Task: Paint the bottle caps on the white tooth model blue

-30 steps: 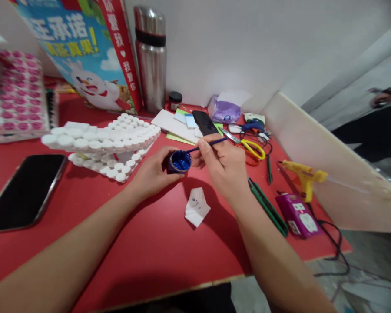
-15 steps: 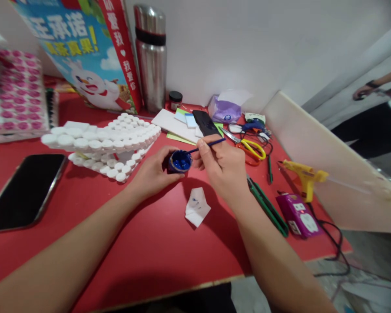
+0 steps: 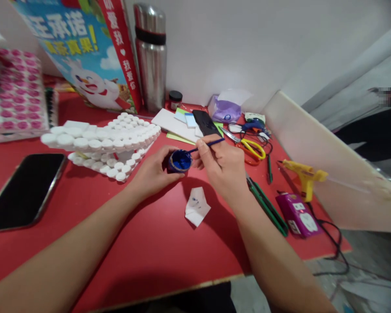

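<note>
My left hand (image 3: pixel 154 171) is wrapped round a small open jar of blue paint (image 3: pixel 181 161), its mouth tilted toward me. Between the thumb and fingers of my right hand (image 3: pixel 223 167) is a slim blue paintbrush (image 3: pixel 211 142). The brush tip reaches into the jar, down in the paint. Below the jar, a folded white paper scrap (image 3: pixel 197 208) with blue spots lies on the red table (image 3: pixel 169 252). To the left of my left hand stands a structure of white round pieces (image 3: pixel 101 143).
Right of my right arm lie a green utility knife (image 3: pixel 269 208), scissors (image 3: pixel 252 149), a yellow glue gun (image 3: pixel 304 174) and a purple power box (image 3: pixel 298 215) with a cord. A phone (image 3: pixel 26 191) rests at left. Behind stand a steel flask (image 3: pixel 153 65) and a printed box (image 3: pixel 84 56).
The brush has shifted very slightly in the jar, and the paint surface looks stirred. Both hands stay nearly in place. A person at the far right has moved.
</note>
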Tool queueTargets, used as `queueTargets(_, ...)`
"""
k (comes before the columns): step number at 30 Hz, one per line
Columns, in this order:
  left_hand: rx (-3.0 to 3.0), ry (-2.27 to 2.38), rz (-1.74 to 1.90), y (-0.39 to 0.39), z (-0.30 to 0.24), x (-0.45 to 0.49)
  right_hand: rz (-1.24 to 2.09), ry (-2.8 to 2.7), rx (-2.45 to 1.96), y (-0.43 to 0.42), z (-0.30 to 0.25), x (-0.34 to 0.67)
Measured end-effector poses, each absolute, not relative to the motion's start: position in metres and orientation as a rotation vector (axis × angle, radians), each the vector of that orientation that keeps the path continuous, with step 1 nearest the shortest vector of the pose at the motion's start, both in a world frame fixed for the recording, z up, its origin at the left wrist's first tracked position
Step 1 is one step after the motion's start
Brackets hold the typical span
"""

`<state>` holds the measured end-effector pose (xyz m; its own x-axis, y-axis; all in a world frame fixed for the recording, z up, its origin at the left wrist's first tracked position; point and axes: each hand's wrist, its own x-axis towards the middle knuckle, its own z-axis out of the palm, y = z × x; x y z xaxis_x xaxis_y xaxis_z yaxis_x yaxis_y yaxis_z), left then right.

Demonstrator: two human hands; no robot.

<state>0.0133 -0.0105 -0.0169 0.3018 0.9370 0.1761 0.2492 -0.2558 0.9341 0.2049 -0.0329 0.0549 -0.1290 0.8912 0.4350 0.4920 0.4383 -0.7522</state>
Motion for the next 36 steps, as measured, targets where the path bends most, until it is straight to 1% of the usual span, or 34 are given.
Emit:
queueTargets(2,1.702,1.083,0.994,-0.0108,-0.0157,0.0134,0.378,-1.829,-1.251,-0.0348,0.0585,0.2063)
queueTargets(4,1.704,1.089,0.990,-0.0119,-0.0139,0.0135,0.310,-1.872,-1.304,-0.0376,0.0629,0.2061)
queueTargets(6,1.705,1.084,0.993,-0.0130,-0.0128,0.0134,0.383,-1.880,-1.314,-0.0394,0.0650,0.2047)
queueTargets(8,1.703,1.093,0.996,-0.0136,-0.0132,0.0132,0.534,-1.849,-1.263,-0.0388,0.0635,0.2035)
queueTargets(10,1.698,1.102,0.994,-0.0132,-0.0149,0.0128,0.616,-1.799,-1.203,-0.0365,0.0601,0.2039)
queueTargets(16,1.709,1.100,0.986,-0.0113,-0.0169,0.0126,0.379,-1.788,-1.315,-0.0341,0.0606,0.2113)
queueTargets(18,1.712,1.095,0.989,-0.0119,-0.0153,0.0130,0.437,-1.799,-1.326,-0.0353,0.0620,0.2107)
queueTargets(22,1.691,1.092,0.998,-0.0135,-0.0133,0.0133,0.675,-1.759,-1.205,-0.0356,0.0582,0.2055)
queueTargets(24,1.683,1.096,0.992,-0.0135,-0.0135,0.0132,0.619,-1.750,-1.194,-0.0354,0.0565,0.2045)
queueTargets(27,1.698,1.096,0.985,-0.0127,-0.0141,0.0132,0.392,-1.798,-1.284,-0.0372,0.0592,0.2061)
queueTargets(29,1.709,1.092,0.989,-0.0124,-0.0139,0.0135,0.344,-1.830,-1.332,-0.0393,0.0630,0.2074)
queueTargets(31,1.716,1.104,0.995,-0.0125,-0.0133,0.0136,0.418,-1.830,-1.334,-0.0408,0.0652,0.2074)
queueTargets(36,1.709,1.100,1.001,-0.0132,-0.0135,0.0131,0.738,-1.722,-1.189,-0.0374,0.0565,0.2026)
